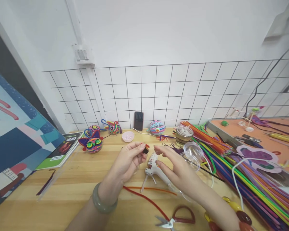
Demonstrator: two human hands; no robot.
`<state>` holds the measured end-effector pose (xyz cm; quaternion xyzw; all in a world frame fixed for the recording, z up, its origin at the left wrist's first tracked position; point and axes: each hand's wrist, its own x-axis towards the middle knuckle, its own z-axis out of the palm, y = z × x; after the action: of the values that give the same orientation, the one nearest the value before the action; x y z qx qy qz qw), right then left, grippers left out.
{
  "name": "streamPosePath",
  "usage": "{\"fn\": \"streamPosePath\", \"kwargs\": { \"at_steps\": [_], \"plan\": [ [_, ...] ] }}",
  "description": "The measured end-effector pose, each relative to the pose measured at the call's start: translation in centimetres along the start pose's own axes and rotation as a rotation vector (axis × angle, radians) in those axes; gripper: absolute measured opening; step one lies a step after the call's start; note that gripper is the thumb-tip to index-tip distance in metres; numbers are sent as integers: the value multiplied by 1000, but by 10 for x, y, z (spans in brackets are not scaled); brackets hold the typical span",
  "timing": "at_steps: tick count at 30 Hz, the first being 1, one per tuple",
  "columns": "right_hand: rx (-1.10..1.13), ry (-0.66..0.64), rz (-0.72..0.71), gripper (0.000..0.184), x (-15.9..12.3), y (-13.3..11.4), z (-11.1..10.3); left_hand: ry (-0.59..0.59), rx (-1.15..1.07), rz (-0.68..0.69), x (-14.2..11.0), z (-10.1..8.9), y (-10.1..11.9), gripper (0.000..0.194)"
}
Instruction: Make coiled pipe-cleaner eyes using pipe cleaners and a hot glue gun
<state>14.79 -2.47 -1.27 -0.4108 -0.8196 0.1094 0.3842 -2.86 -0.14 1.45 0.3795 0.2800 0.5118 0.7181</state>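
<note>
Between the thumb and fingers of my left hand is a small dark piece with a red-orange edge; its kind is too small to tell. My right hand is held open just to its right, fingers stretched toward the left hand and apart from the piece. Below and between the hands, a white hot glue gun stands on the wooden table, partly hidden by my right hand. A red pipe cleaner and an orange pipe cleaner lie in front of it. Red-handled scissors rest open near the front edge.
Colourful wrapped ornaments stand back left, beside a pink dish. A phone leans on the wall grid. A jar of liquid, clear round lids and bundled pipe cleaners crowd the right. A magazine lies left.
</note>
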Motion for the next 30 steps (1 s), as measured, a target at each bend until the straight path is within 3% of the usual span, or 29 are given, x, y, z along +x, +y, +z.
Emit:
{"fn": "streamPosePath", "kwargs": {
  "at_steps": [9,30],
  "plan": [
    [155,118,-142,30,0,-11,-12,-143,48,-100,-3,4,-9,10],
    [202,98,-287,33,3,-4,-19,-192,90,-160,-4,4,-12,9]
  ]
}}
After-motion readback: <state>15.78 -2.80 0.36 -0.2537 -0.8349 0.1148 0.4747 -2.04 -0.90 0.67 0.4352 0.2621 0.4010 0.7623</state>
